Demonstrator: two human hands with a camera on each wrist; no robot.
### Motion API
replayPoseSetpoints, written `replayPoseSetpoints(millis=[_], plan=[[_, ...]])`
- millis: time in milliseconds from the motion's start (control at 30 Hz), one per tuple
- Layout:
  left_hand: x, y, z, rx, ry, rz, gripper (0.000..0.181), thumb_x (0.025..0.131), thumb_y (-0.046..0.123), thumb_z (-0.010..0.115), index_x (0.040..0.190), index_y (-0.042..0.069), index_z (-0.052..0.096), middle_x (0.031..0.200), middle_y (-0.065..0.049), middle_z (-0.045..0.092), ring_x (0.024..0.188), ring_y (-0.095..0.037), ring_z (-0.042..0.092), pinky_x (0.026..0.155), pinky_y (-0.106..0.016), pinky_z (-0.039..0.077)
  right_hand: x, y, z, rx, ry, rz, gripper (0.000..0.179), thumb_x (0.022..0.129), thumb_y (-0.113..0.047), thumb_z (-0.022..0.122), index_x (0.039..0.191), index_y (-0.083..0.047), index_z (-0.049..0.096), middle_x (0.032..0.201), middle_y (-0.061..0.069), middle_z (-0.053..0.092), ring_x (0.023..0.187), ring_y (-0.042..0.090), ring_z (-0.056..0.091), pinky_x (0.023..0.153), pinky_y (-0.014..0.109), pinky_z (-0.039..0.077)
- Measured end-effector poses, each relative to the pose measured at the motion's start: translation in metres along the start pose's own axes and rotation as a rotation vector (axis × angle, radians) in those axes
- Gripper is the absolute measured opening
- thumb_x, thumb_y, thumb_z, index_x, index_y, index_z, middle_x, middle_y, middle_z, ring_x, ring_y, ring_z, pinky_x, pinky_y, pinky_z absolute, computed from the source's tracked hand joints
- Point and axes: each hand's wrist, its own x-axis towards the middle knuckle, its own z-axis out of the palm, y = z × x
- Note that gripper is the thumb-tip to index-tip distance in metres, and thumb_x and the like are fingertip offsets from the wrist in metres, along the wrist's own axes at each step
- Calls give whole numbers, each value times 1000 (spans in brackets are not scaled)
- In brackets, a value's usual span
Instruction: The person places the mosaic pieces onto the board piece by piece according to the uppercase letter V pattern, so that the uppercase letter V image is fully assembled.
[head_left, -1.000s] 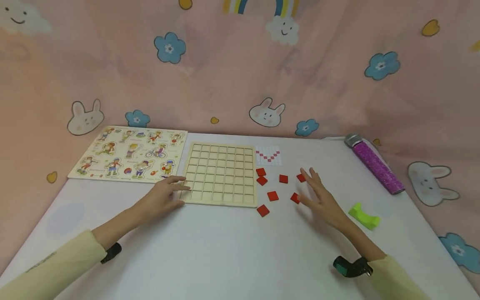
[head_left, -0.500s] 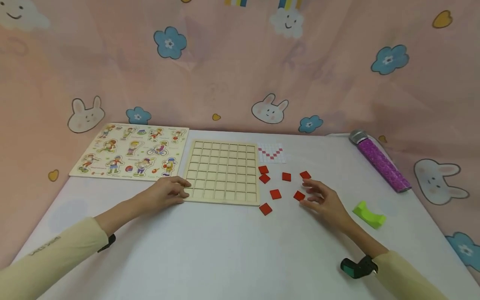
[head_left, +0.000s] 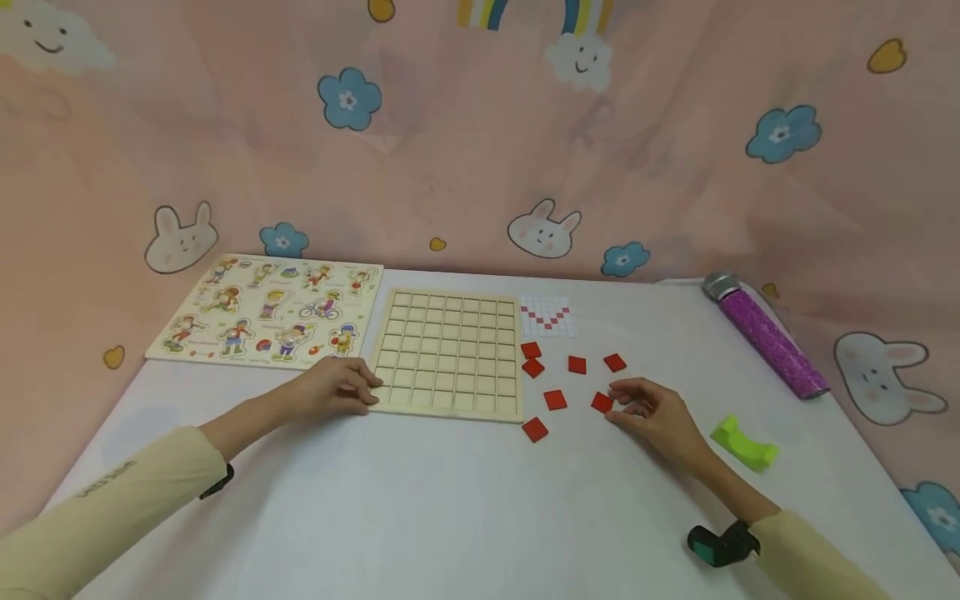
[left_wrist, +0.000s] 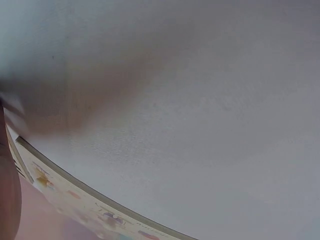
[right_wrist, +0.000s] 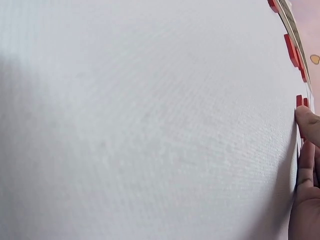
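A pale wooden grid board point(head_left: 450, 354) lies flat on the table. My left hand point(head_left: 341, 387) holds its near left corner, with curled fingers and the thumb at the edge; the left wrist view catches only a sliver of this hand point(left_wrist: 7, 190). Right of the board are several loose red square tiles point(head_left: 555, 400). My right hand point(head_left: 660, 418) has thumb and forefinger at the sides of the nearest red tile point(head_left: 602, 402), pinching it on the tabletop. In the right wrist view the thumb point(right_wrist: 309, 125) covers part of that tile.
A small card point(head_left: 547, 317) with a red V pattern lies beside the board's far right corner. A picture puzzle board point(head_left: 266, 312) is at the left. Farther right are a green curved piece point(head_left: 744, 444) and a purple glittery microphone point(head_left: 772, 340). A printed cloth point(head_left: 450, 150) hangs behind.
My right hand's spread fingers have drawn together around the nearest red tile. The left hand's fingers have curled in at the board's corner. The view has shifted slightly.
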Motion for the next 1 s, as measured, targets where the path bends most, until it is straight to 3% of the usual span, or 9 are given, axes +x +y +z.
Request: replayPoseSetpoints(millis=[233, 500, 767, 1000], plan=[[0, 1, 1, -49, 0, -52, 9, 75, -2, 77, 75, 1, 68, 99, -12, 64, 103, -33, 64, 81, -23, 54, 1, 3, -5, 12, -42, -20, 37, 84, -11, 74, 116, 2, 62, 109, 18, 66, 89, 11, 63, 77, 11, 49], [-2, 1, 3, -81, 26, -109, 9, 76, 0, 77, 74, 2, 69, 104, -14, 65, 100, -30, 65, 80, -22, 54, 4, 8, -12, 111, -30, -44, 36, 85, -4, 70, 118, 7, 61, 109, 25, 65, 88, 3, 66, 78, 12, 50], [-2, 1, 2, -147, 39, -133, 9, 75, -3, 76, 75, 2, 69, 106, -18, 64, 96, -28, 67, 79, -22, 54, 5, 3, -10, 129, 13, 67, 40, 86, -11, 71, 120, 7, 60, 114, 26, 64, 91, -6, 63, 80, 10, 48], [-1, 3, 2, -147, 39, -137, 9, 75, -3, 77, 75, 2, 68, 103, -16, 64, 99, -31, 66, 79, -22, 54, 10, -10, -2, 107, 29, 158, 42, 85, -16, 73, 121, 3, 62, 115, 20, 66, 94, -1, 65, 81, 11, 48]])
